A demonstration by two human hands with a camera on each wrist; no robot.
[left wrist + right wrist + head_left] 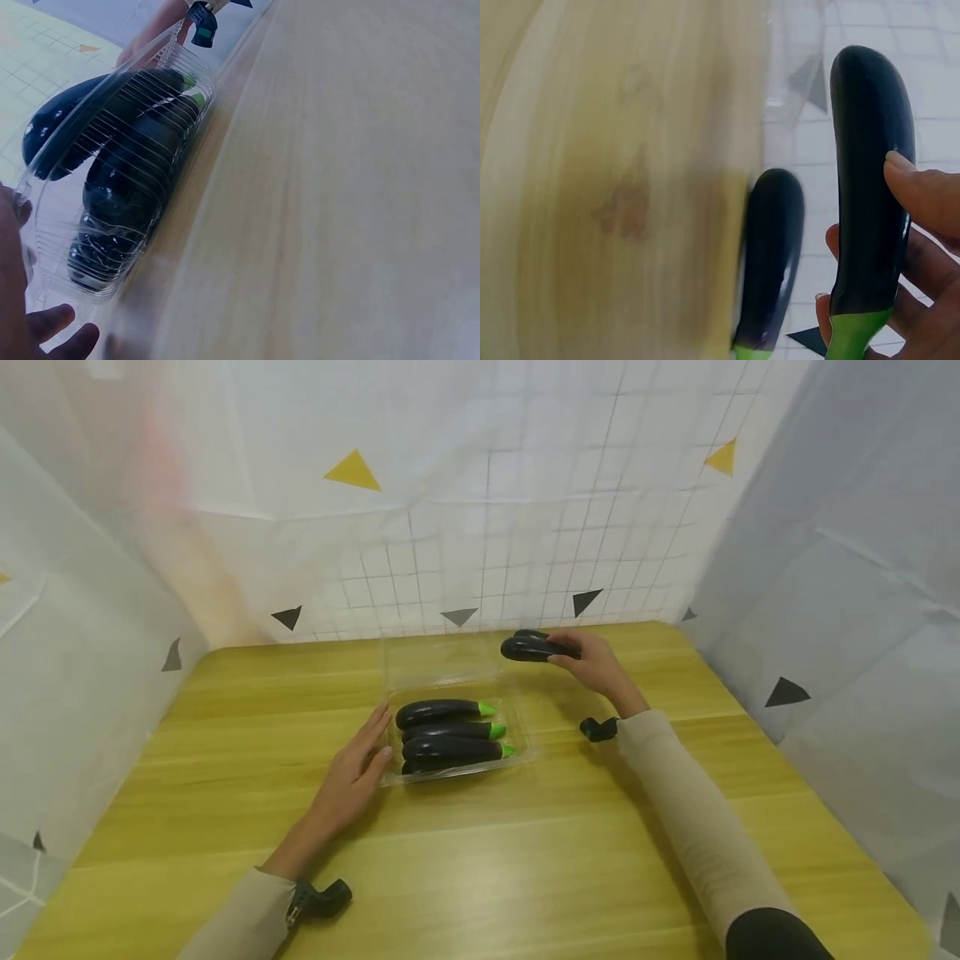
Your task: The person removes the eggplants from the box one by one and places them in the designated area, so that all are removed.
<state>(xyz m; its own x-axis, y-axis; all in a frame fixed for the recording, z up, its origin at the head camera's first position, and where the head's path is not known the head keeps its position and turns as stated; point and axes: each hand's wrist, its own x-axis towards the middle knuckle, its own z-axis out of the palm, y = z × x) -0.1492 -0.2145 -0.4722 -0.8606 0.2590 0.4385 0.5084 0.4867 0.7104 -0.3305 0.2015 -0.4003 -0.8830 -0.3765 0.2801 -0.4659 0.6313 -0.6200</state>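
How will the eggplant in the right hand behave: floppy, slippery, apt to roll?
Likely stiff: the eggplant shows no visible sag or dent in the right hand. Possibly slippery, since its smooth skin shows glossy highlights. Probably apt to roll if pushed on the table, given its rounded, elongated body.

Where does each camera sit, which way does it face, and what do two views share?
Head: worn on the head, looking forward and down at the table; left hand, right hand and both sleeves show.
Left wrist: worn there, looking along the clear box of eggplants; left fingers at lower left, the right hand partly visible at the top.
Right wrist: worn there, looking at the held eggplant; right fingers grip it.
Shared: head and left wrist both show the clear box, its eggplants and both hands.
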